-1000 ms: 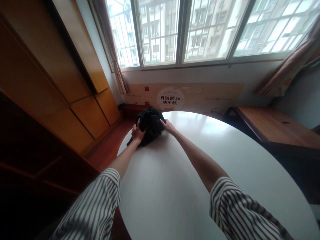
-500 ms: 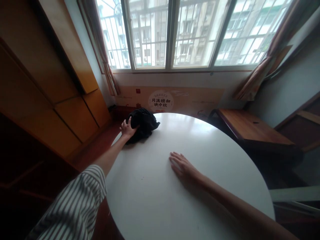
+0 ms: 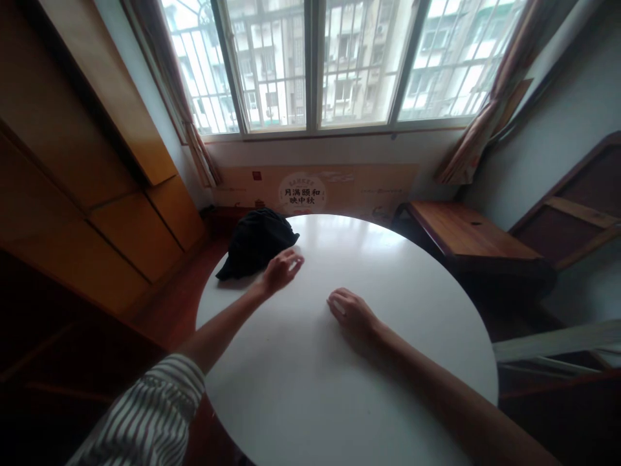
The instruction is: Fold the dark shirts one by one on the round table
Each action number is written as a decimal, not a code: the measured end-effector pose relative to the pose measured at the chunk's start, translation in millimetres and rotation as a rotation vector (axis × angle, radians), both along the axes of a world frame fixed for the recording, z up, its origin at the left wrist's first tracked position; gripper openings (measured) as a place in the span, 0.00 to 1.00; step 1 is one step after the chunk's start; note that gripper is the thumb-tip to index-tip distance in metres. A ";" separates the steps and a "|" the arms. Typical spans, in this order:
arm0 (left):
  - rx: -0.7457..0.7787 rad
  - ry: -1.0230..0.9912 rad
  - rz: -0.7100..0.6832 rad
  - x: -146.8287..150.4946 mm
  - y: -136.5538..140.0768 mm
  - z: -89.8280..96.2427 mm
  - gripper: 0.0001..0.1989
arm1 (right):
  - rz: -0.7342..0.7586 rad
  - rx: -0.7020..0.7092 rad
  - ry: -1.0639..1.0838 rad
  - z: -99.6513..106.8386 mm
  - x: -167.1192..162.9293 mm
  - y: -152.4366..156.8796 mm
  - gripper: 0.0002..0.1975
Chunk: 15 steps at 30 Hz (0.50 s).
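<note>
A black cloth bundle (image 3: 259, 239) lies heaped on the far left of the round white table (image 3: 310, 362); its exact kind cannot be made out. My left hand (image 3: 282, 270) is just to the right of the cloth's near side, off the cloth. Its fingers are loosely bent, with a gap between thumb and fingers and nothing in them. Near the table's middle, my right hand (image 3: 353, 314) rests on the white surface. The fingers there curl downward, with a small gap beside the thumb, and no object shows in them.
Wooden cabinets (image 3: 140, 252) stand on the left. Behind the table are a printed cardboard panel (image 3: 359, 188) and a barred window (image 3: 310, 65). To the right are a wooden bench-like piece (image 3: 475, 230) and a pale rail (image 3: 557, 340) close to the table's edge.
My left hand has let go of the black cloth and moved right. The cloth now spreads wider and flatter. My right hand's fingers have curled in. The view has shifted slightly.
</note>
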<state>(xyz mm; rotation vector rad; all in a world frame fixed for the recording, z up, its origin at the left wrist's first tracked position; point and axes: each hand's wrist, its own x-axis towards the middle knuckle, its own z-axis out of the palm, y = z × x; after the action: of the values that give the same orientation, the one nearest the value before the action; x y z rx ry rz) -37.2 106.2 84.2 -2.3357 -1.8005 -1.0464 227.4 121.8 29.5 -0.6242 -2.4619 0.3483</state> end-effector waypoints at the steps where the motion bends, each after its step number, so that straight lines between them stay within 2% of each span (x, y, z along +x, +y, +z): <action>1: -0.036 -0.005 -0.055 15.7 -6.8 -9.4 0.17 | -0.059 0.021 0.004 1.9 4.6 4.5 0.19; 3: -0.092 -0.003 -0.127 39.3 -17.7 -26.2 0.20 | -0.182 0.049 -0.020 4.8 15.4 15.1 0.23; 5: -0.103 -0.005 -0.183 50.5 -23.7 -37.0 0.21 | -0.254 0.044 -0.034 6.6 25.9 24.5 0.23; 8: -0.114 0.027 -0.294 48.1 -26.4 -41.6 0.18 | -0.212 0.040 -0.024 7.6 35.5 30.1 0.19; 9: -0.137 0.064 -0.319 44.2 -27.1 -41.4 0.19 | -0.169 0.040 -0.039 7.3 36.7 29.7 0.22; 12: -0.269 0.192 -0.318 30.7 -29.8 -41.1 0.37 | -0.067 0.001 -0.181 4.3 36.8 25.2 0.45; 15: -0.373 0.251 -0.282 21.4 -31.0 -44.4 0.52 | -0.073 -0.070 -0.318 -1.1 36.1 22.5 0.55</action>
<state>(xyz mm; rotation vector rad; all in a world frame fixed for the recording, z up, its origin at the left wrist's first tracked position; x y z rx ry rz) -15.8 75.2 39.9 -2.8449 -1.7284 -0.4213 263.5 144.3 28.4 -0.8540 -2.7274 0.3287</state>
